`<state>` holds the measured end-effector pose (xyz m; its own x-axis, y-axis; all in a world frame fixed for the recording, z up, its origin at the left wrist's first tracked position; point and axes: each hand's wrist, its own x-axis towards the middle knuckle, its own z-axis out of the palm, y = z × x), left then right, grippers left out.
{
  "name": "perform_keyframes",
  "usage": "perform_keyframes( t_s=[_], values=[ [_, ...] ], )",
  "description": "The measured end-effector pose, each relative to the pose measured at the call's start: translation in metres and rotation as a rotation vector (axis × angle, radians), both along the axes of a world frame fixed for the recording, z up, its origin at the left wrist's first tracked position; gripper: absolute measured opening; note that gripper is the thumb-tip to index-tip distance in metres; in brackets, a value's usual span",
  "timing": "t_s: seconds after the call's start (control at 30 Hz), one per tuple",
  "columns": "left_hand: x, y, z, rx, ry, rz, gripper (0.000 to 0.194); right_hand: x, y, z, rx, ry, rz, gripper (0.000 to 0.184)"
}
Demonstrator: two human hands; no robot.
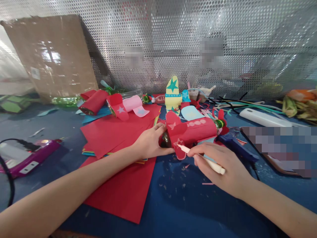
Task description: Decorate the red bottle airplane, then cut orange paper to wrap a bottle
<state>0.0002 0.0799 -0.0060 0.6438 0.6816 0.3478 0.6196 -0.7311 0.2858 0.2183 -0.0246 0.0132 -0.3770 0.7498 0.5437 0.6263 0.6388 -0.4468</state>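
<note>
Pen tip meets the flap's star from the lower right

The bottle (201, 130), wrapped in red, lies just right of the frame's centre. Its long axis runs nearly level, rising a little from the base on the left to the green neck (219, 124) on the right. The left hand (148, 142) is nearer the base: its thumb sits below and its fingers above, curved around that end in a hold. The right hand (223, 165) is below the neck end, pinching the pen (185, 150) between thumb and fingers.

The pen slants from its blunt end at the lower right up to its tip at the left, so it crosses the bottle's line at an angle. The tip is at the pale star (178, 142) on the red flap (180, 154), close to the base; whether it presses there, I cannot tell. The star thus lies up and left of the right hand's pinch, and just right of the left hand. Red paper (123, 195) lies at lower left of centre.
</note>
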Motion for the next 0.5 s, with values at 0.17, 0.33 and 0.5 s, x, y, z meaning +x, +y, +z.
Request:
perform_keyframes(
  t_s=[0.17,0.33,0.5],
  values=[
    [-0.0003,0.0001,0.001,-0.005,0.003,0.004,0.069,-0.0006,0.0001,0.0026,-0.005,-0.017,-0.009,0.015],
    [-0.0007,0.0007,0.0005,0.01,-0.007,-0.008,0.067,-0.0009,-0.001,0.0035,0.003,-0.009,-0.006,0.016],
    [-0.0006,0.0008,-0.0007,0.017,-0.02,-0.014,0.066,-0.0006,-0.0019,0.0054,0.023,0.014,-0.039,0.014]
  ],
)
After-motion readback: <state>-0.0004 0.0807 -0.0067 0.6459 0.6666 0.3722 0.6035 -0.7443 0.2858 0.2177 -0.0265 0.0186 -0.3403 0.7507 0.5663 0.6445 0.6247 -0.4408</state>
